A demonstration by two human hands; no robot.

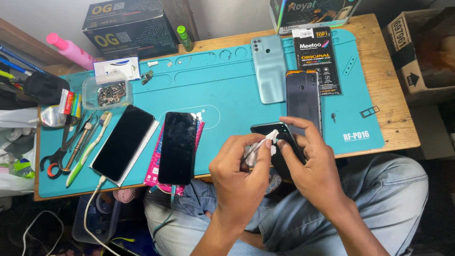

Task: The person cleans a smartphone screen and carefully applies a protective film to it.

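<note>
A phone repair workshop: a teal repair mat (227,90) covers the desk (388,90), with smartphones (124,142), tweezers (78,125) and spare-part boxes (130,26)

Both hands (279,166) wipe a dark phone (277,142) with cloth (265,141).

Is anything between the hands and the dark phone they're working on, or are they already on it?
Nothing visible stands between them. The right hand already grips the dark phone at its edge, and the left hand presses a white wipe against its surface.
</note>
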